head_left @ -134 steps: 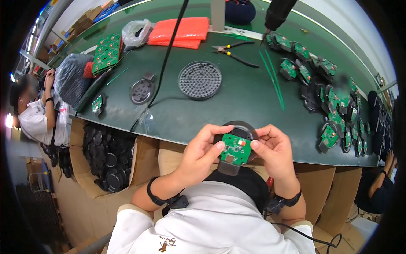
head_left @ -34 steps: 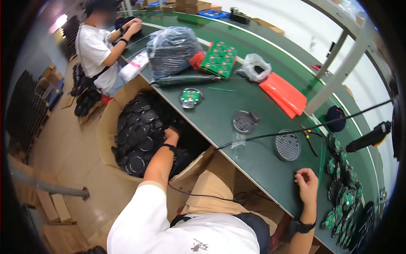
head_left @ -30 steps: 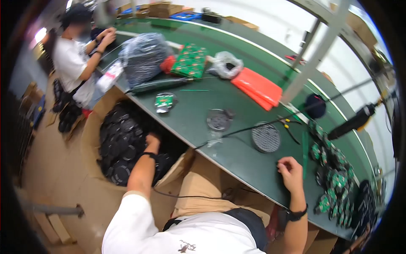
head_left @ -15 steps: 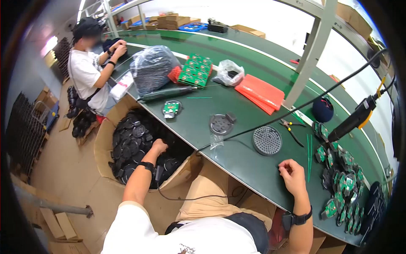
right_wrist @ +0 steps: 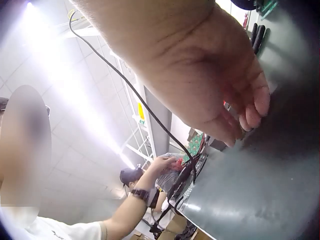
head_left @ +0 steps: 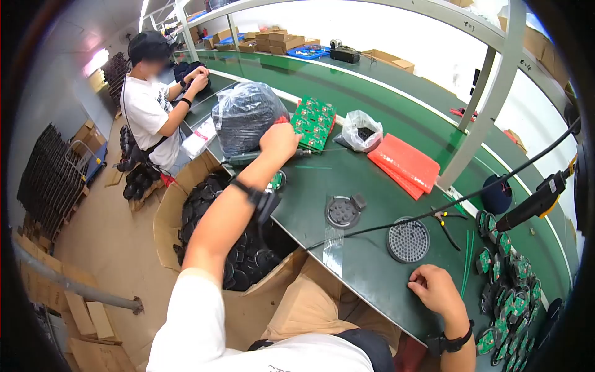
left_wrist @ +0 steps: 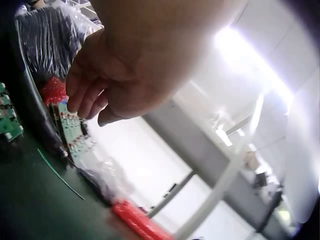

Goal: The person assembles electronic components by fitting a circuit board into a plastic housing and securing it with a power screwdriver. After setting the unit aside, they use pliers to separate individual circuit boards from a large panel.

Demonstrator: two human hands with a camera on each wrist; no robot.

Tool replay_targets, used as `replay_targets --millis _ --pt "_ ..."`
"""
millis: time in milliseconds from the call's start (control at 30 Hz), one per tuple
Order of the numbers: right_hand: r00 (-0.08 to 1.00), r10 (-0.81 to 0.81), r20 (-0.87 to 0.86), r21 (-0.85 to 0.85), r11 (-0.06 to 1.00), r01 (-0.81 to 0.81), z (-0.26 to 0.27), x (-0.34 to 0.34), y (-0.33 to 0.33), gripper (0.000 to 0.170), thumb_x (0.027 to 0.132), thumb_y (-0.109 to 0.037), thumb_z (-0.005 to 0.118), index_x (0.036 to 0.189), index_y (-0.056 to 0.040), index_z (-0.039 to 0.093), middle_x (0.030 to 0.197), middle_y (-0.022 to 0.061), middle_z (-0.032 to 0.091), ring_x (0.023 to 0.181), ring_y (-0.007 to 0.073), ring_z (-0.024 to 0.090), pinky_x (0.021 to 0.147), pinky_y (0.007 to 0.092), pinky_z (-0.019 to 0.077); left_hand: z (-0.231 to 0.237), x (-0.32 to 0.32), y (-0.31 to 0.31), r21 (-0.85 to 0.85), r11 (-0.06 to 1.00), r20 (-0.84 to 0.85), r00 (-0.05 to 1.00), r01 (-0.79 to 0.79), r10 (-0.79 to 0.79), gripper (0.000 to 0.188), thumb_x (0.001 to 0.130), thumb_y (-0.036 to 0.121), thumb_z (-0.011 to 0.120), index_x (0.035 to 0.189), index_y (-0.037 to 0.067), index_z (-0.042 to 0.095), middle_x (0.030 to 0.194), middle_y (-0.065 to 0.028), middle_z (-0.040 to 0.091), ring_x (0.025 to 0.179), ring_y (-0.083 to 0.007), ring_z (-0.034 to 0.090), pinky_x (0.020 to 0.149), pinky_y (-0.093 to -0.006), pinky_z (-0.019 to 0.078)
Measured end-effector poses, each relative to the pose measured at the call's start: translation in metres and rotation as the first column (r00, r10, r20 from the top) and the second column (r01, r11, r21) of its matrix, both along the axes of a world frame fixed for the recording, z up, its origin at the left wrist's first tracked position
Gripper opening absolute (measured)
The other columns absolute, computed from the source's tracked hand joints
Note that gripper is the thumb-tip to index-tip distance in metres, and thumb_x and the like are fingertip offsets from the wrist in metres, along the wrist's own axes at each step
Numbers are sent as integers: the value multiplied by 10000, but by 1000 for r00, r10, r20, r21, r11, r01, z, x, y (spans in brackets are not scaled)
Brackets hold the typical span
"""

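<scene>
My left hand [head_left: 280, 144] reaches across the table's left part, close to the stacked green circuit board panels [head_left: 316, 121] and red bubble wrap [head_left: 282, 119]. In the left wrist view its fingers [left_wrist: 90, 97] hang loosely curled beside the panels, with nothing seen in them. Behind it stands a plastic-wrapped dark bundle [head_left: 245, 121]. Below the wrist, a small board in a round housing [head_left: 277, 180] is partly hidden. My right hand [head_left: 437, 290] rests at the table's front, fingers loosely bent, near a round perforated grey disc [head_left: 408, 240]. No object shows in its fingers in the right wrist view.
A carton of black round parts [head_left: 245, 263] stands below the table edge. Yellow-handled pliers [head_left: 447, 226], green strips [head_left: 468, 263] and a heap of board assemblies [head_left: 514, 291] lie to the right. A black cable [head_left: 446, 204] crosses the table. Another person [head_left: 149, 115] works at far left.
Earlier both hands held a round black housing with a green board. Then the left hand was down in the carton; now it has risen over the table. The right hand has stayed on the table.
</scene>
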State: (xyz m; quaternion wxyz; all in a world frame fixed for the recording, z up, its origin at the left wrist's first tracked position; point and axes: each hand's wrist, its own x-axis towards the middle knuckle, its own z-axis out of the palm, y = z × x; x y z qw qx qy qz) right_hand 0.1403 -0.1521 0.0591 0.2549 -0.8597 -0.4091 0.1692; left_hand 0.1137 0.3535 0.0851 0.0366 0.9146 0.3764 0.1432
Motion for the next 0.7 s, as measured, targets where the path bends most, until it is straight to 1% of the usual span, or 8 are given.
replay_targets --millis 200,333,400,467,500,533,633,700 --pt "993 -116 0 52 992 115 -11 -8 -6 147 802 -68 794 917 -33 709 827 107 652 701 246 674 677 373 542 -22 73 39 -1 985 -94 981 -173 172 333 943 282 690 1164 43 759 1308 -177 682 1206 -353 673 936 -460 588" --pt "988 -150 -34 88 984 153 -16 -11 -9 147 804 -63 793 923 -35 712 832 95 645 697 231 667 678 363 540 -14 65 32 87 990 -92 989 -107 115 324 917 267 722 1152 48 763 1284 -178 692 1183 -344 687 937 -460 589" --pt "990 -138 6 97 986 137 -15 -13 -8 145 807 -63 792 925 -35 713 834 97 643 696 233 667 677 361 538 -7 59 29 5 991 -87 987 -133 133 355 863 286 795 1133 56 767 1235 -191 708 1176 -345 690 945 -469 581" --pt "991 -132 21 106 986 129 -15 -14 -9 143 809 -65 793 924 -36 713 833 98 640 693 236 666 677 359 538 -11 55 41 -325 944 172 977 -60 122 423 818 306 843 1139 43 760 1183 -218 715 1173 -353 687 965 -484 563" --pt "992 -123 27 112 987 119 -16 -15 -11 141 811 -66 794 923 -37 714 832 98 637 691 238 664 677 357 538 -15 58 44 -321 946 178 977 -52 114 423 818 306 843 1139 43 760 1183 -218 715 1173 -353 687 965 -484 563" --pt "991 -131 30 118 985 127 -17 -16 -12 141 811 -66 794 923 -37 714 832 98 637 691 238 664 677 357 538 -21 62 47 -313 949 344 930 -20 133 429 809 263 843 1144 25 719 1155 -224 713 1143 -365 689 960 -478 556" --pt "992 -117 35 169 980 110 -15 -21 -18 140 823 -51 778 948 -36 716 835 109 658 690 246 672 669 349 541 -18 60 48 -322 943 699 692 80 180 463 767 134 855 1127 -1 597 1080 -214 703 1040 -367 695 942 -448 528" --pt "979 -200 -33 258 945 202 -7 -30 -22 112 864 -43 754 964 -15 712 860 101 705 713 203 692 673 320 555 -4 36 39 -403 823 840 518 400 159 454 834 86 810 1190 -2 544 1107 -169 676 1000 -297 699 824 -434 596"
